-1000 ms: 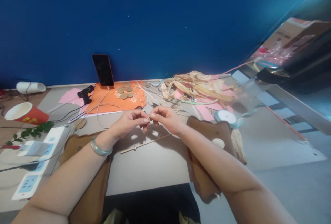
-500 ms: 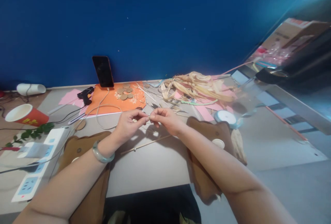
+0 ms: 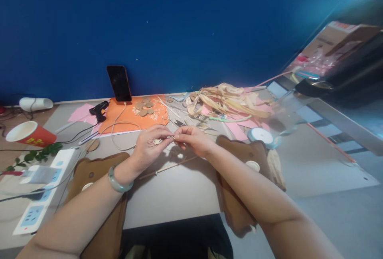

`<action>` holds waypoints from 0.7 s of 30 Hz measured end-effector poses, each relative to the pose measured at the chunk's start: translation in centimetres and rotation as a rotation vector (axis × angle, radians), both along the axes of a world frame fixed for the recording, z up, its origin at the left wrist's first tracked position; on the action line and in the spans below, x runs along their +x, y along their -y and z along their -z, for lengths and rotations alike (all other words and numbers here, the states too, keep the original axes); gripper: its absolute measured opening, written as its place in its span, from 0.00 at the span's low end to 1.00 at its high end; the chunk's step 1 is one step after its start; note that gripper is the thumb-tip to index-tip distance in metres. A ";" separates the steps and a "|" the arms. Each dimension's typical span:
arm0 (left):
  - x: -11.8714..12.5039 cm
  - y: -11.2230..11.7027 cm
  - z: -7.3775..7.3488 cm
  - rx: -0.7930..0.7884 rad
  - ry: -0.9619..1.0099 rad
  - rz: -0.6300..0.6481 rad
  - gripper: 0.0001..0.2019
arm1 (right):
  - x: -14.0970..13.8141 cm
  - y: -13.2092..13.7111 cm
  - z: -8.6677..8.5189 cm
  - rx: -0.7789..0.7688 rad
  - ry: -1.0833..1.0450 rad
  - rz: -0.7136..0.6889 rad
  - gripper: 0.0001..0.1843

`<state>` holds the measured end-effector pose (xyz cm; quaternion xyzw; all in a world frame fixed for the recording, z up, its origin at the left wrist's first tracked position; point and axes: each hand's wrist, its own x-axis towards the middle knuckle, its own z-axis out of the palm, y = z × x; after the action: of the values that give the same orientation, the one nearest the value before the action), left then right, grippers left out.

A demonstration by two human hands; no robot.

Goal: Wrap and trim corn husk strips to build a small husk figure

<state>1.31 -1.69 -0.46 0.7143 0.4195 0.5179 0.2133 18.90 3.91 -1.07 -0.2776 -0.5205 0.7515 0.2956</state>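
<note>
My left hand [image 3: 152, 144] and my right hand [image 3: 191, 139] meet fingertip to fingertip above the middle of the table. Both are closed in a pinch around something tiny and pale, too small to name. Below them a thin wooden stick [image 3: 167, 167] lies slantwise on the table, with small pale scraps close by. A brown cushion-like pad [image 3: 101, 163] lies under my left forearm. Another brown pad [image 3: 236, 151] is under my right forearm.
Behind my hands lie an orange sheet [image 3: 119, 117] with wooden discs [image 3: 143, 112], a propped phone [image 3: 119, 83], a glue gun [image 3: 98, 110] and a heap of dried husk strips [image 3: 227, 101]. A power strip [image 3: 48, 191] and paper cup [image 3: 31, 133] stand left; a ribbon spool [image 3: 261, 136] sits right.
My left fingers have shifted slightly at the pinch, and the left wrist has turned a little. My right hand stays almost in place.
</note>
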 end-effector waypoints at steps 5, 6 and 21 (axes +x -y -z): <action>0.2 0.2 -0.5 -0.140 0.047 -0.029 0.04 | 0.0 0.1 0.0 0.070 0.030 0.024 0.15; 0.2 0.2 -0.5 -0.162 0.071 -0.042 0.04 | 0.0 0.2 0.0 0.106 0.045 0.043 0.15; -0.1 -0.4 -0.6 -0.809 0.535 0.210 0.11 | -0.2 1.6 -0.5 0.680 0.210 0.297 0.04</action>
<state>1.19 -1.26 0.17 0.4546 0.4432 0.4544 0.6249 18.68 2.26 -0.56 -0.3114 -0.7214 0.4526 0.4216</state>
